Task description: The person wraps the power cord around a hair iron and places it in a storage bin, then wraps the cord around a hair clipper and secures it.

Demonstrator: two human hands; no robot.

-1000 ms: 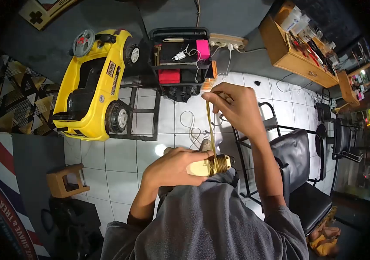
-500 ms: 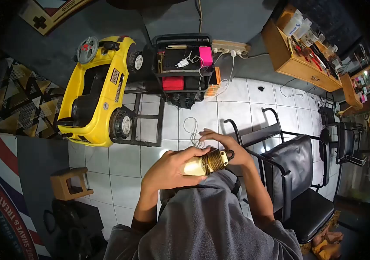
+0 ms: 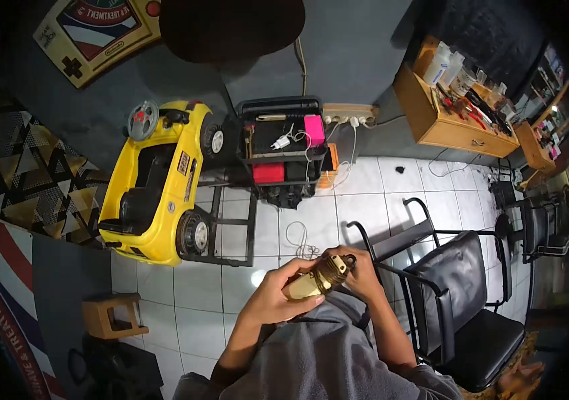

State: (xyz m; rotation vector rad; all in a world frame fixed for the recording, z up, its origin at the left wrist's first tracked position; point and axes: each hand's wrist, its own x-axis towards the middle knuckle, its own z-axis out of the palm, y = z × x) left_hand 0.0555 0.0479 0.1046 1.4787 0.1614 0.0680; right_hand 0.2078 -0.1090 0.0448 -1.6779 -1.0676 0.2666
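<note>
A gold hair clipper (image 3: pixel 303 287) lies in my left hand (image 3: pixel 268 300), thumb along its upper side and fingers under it. Dark brown cord (image 3: pixel 330 275) is wound in several tight turns around the clipper's other end, where a black loop sticks out. My right hand (image 3: pixel 364 275) is curled close against that wound end, its fingers partly hidden behind the clipper; what they pinch I cannot make out. Both hands are in front of my grey-clad lap. Beyond them, a thin loose cord (image 3: pixel 296 233) lies in loops on the tiled floor.
A black armchair (image 3: pixel 448 280) stands close on the right. Ahead is a black trolley (image 3: pixel 278 150) with a white charger and a pink box. The yellow toy car (image 3: pixel 171 193) sits on a metal frame at left, above a small brown stool (image 3: pixel 108 317). A wooden drawer counter (image 3: pixel 458 133) holds tools and bottles.
My right hand has gone from stretched fingers beyond the clipper to curled against its wound end. The clipper has shifted lower and tilted more upward to the right; the view has tipped up.
</note>
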